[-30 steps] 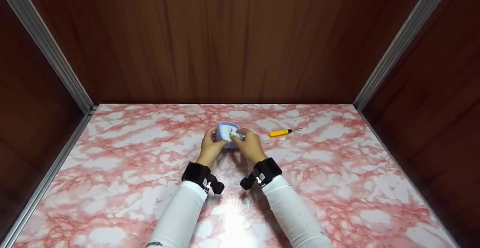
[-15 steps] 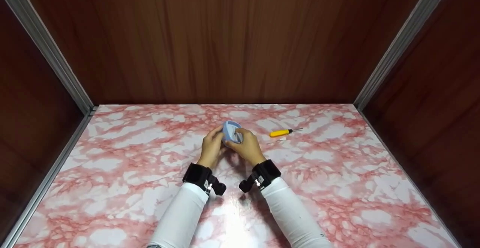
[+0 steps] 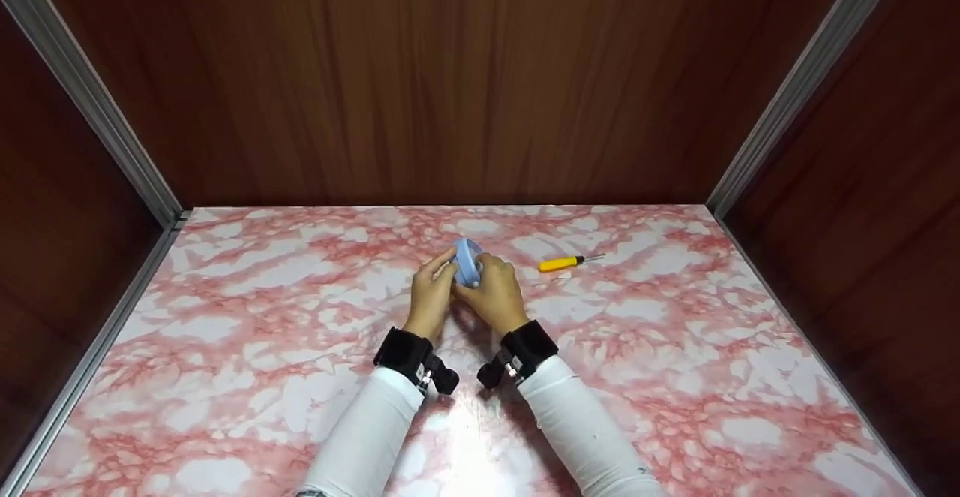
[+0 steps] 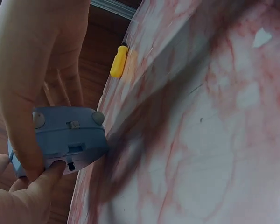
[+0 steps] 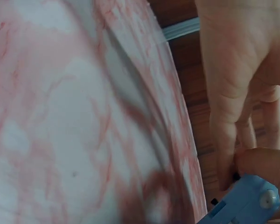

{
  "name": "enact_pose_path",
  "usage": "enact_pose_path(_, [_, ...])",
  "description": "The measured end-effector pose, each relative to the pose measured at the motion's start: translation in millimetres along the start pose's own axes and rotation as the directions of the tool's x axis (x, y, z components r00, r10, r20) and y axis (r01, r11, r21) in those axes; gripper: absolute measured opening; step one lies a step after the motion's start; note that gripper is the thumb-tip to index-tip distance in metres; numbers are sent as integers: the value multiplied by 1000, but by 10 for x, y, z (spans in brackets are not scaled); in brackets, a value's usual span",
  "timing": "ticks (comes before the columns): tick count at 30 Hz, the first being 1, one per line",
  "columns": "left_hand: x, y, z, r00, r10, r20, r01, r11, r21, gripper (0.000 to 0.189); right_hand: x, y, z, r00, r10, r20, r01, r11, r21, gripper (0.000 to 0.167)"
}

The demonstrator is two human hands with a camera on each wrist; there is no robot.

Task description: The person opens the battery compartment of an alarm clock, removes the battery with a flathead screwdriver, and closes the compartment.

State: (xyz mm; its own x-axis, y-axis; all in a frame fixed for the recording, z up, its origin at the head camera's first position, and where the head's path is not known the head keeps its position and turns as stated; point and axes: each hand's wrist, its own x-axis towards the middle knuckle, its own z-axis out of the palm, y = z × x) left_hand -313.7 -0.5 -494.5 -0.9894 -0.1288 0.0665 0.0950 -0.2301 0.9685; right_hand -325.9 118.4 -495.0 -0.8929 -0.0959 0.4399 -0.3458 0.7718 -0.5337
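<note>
The work looked unfinished — the blue case point(image 3: 465, 261) was held above the table point(image 3: 262, 332), left hand point(image 3: 430, 298) curled round it, right hand point(image 3: 496, 294) pinching its edge — screwdriver point(image 3: 559, 264) lying apart, progress inside hidden

The left hand point(image 3: 429, 296) and right hand point(image 3: 498, 296) are bare. White, lightly creased cloth covers both forearms: the left sleeve point(image 3: 367, 429) has a dark marking at its lower end, the right sleeve point(image 3: 585, 426) a few small dark specks. A broad black band point(image 3: 403, 354) circles each wrist, bearing a stubby, round-ended black camera point(image 3: 445, 381) beside a bright metal fitting point(image 3: 425, 381).
</note>
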Motion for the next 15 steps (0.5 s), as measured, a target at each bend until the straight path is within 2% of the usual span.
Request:
enact_pose_path(5, [10, 1, 4, 999, 18, 34, -18, 1000, 3, 41, -29, 6, -19, 999, -5, -53, 4, 1000, -19, 44])
enact_pose_path(7, [12, -3, -2, 999, 5, 51, -5, 1000, 2, 44, -39, 11, -28, 997, 7, -81, -6, 1000, 11, 46])
enact_pose_path(11, [17, -13, -35, 999, -17, 44, 14, 998, 56, 51, -53, 32, -26, 992, 27, -120, -16, 996, 90, 51])
enact_pose_path(15, [32, -15, -86, 1000, -7, 28, 5, 997, 72, 52, -79, 57, -2, 988, 73, -133, -44, 976, 212, 48])
